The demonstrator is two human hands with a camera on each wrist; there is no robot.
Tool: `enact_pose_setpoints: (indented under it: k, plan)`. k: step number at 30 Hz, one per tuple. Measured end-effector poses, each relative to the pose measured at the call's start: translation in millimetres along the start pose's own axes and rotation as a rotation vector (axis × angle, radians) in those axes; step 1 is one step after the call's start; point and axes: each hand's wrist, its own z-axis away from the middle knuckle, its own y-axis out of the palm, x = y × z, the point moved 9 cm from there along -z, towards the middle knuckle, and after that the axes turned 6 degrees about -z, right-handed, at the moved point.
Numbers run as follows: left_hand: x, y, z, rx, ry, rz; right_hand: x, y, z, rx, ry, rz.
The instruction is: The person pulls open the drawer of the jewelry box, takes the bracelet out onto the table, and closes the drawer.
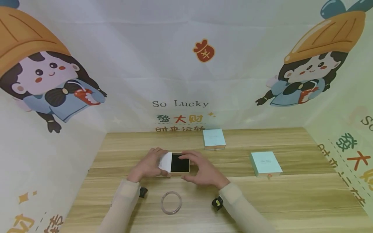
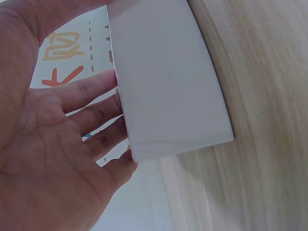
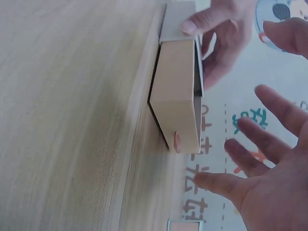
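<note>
A small drawer-style gift box lies on the table, its white sleeve (image 1: 165,161) to the left and its cream drawer (image 3: 174,77) pulled out to the right. Black lining (image 1: 180,163) shows inside the drawer, and a small ribbon tab (image 3: 177,142) sits on its front. My left hand (image 1: 149,164) grips the sleeve between thumb and fingers. Around the drawer's open end hovers my right hand (image 1: 205,170), its fingers spread and apart from the box in the right wrist view. A pale translucent bangle (image 1: 162,204) lies nearer to me, between the forearms.
Two closed pale-blue gift boxes stand on the wooden table (image 1: 291,200): one box (image 1: 214,138) at the back edge, another box (image 1: 265,163) to the right. Printed cloth (image 1: 180,71) walls in the back and both sides.
</note>
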Motion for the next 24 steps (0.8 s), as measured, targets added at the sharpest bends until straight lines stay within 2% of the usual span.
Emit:
enact_pose_setpoints:
  k: [5, 8, 12, 16, 21, 24]
  plan:
    - [0.6, 0.6, -0.7, 0.002, -0.002, -0.001, -13.0, -8.9, -0.9, -0.058, 0.076, -0.06]
    - [0.3, 0.7, -0.3, 0.003, 0.0, -0.001, -23.9, -12.1, 0.3, -0.082, 0.18, -0.109]
    - [0.7, 1.2, -0.3, 0.003, 0.001, 0.0, -36.1, -13.1, 3.5, -0.107, 0.32, -0.288]
    - [0.4, 0.8, -0.3, -0.002, 0.004, -0.002, -49.1, -9.3, 5.6, -0.133, 0.425, -0.471]
    - [0.6, 0.6, 0.0, 0.0, 0.001, -0.006, -64.0, -5.4, 5.6, -0.192, 0.517, -0.618]
    - [1.0, 0.5, 0.4, 0.001, -0.004, -0.006, -69.8, -2.9, 5.8, -0.211, 0.568, -0.664]
